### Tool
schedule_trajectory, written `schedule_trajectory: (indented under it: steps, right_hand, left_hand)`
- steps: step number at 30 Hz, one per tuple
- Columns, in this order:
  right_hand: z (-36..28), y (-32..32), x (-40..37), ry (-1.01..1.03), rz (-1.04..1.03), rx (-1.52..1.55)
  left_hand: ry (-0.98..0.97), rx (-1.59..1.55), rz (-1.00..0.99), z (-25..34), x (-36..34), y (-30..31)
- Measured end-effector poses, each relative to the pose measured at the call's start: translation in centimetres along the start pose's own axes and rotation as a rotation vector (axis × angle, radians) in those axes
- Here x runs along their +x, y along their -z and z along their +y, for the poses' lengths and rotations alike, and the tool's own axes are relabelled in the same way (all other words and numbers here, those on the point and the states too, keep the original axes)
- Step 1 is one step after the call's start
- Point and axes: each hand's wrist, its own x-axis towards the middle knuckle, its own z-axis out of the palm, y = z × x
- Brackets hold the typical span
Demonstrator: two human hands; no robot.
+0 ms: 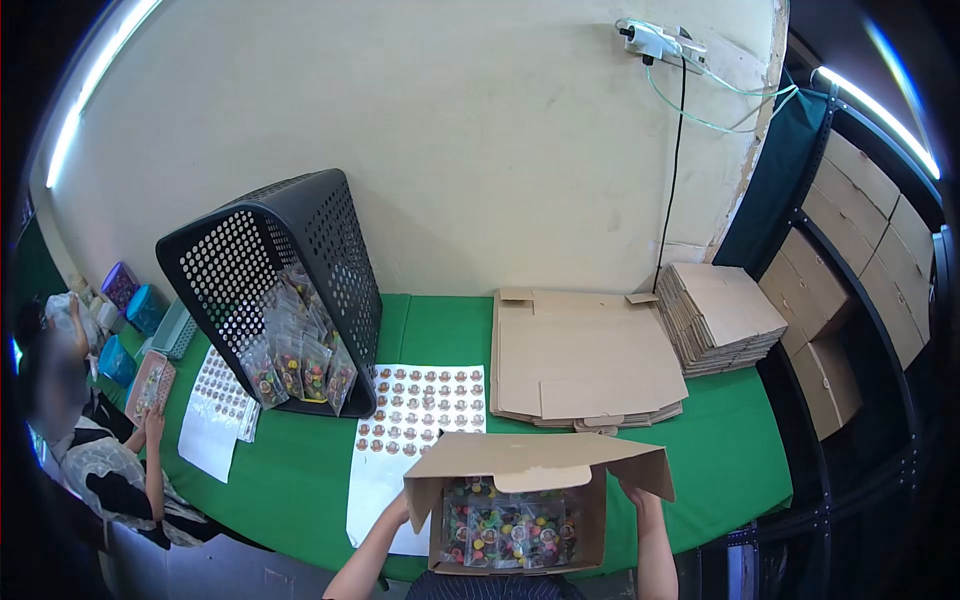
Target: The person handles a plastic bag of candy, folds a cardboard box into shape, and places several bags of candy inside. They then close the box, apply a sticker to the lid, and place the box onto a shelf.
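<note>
Both the left hand (399, 508) and right hand (640, 495) touch the carton (525, 453); their spread I cannot tell.

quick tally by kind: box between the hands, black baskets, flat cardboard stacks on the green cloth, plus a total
Open cardboard box: 1
Black basket: 1
Flat cardboard stacks: 2 (wide stack, narrow stack)
Total: 4
</note>
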Motion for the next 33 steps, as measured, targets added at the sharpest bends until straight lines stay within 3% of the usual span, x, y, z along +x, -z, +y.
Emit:
schedule_trajectory:
  steps: [1, 5, 7, 10, 13, 16, 19, 20, 22, 25, 28, 29, 32, 33]
  right_hand:
    - [-0.2, -0.1, -0.3, 0.037, 0.010, -0.173]
    - [1.7, -2.0, 0.6, -0.148, -0.096, 0.775]
    - [-0.9, -1.3, 0.6, -0.278, -0.228, 1.272]
    - [-2.0, -0.6, 1.2, -0.340, -0.260, 1.229]
    - [-1.7, -0.5, 1.6, -0.377, -0.318, 1.326]
    - [0.6, -0.2, 2.4, -0.349, -0.442, 1.175]
    - [0.3, 0.7, 2.5, 0.112, -0.312, -0.163]
    - [0.1, 0.8, 2.5, 0.157, -0.225, -0.324]
    - [-0.2, 0.9, 2.5, 0.176, -0.080, -0.287]
    - [-1.0, 0.7, 1.6, 0.178, 0.013, 0.343]
    - [-2.3, 0.7, 1.4, 0.096, -0.129, 0.858]
    - [-2.7, 0.8, 1.4, 0.014, -0.203, 0.979]
    - [-4.0, 2.5, 2.2, -0.500, -0.454, 1.194]
    - [-4.5, 2.4, 2.0, -0.498, -0.429, 1.171]
  left_hand:
    - [0.001, -0.004, 0.003, 0.0, 0.0, -0.8]
    - [0.024, -0.078, 0.003, -1.4, 0.3, -2.8]
    - [0.054, -0.197, -0.010, -4.6, 2.7, -2.5]
    - [0.064, -0.215, 0.112, -0.1, 1.3, -3.9]
    - [0.030, -0.232, 0.075, -1.7, 2.3, -3.1]
    - [0.021, -0.192, 0.063, -0.7, 2.6, -3.3]
    - [0.026, -0.131, 0.027, -1.2, 3.0, -2.4]
    - [0.025, -0.132, 0.033, -1.6, 3.0, -2.1]
    - [0.024, -0.131, 0.047, -2.6, 2.8, -1.6]
    - [0.061, -0.160, 0.008, -1.7, 2.6, -1.0]
    - [0.132, -0.238, -0.058, 0.0, 2.1, -0.8]
    - [0.160, -0.264, -0.078, 1.3, 1.6, -0.8]
    - [0.180, -0.270, -0.013, 4.3, 0.4, -1.7]
    - [0.194, -0.259, -0.016, 4.4, 0.6, -1.6]
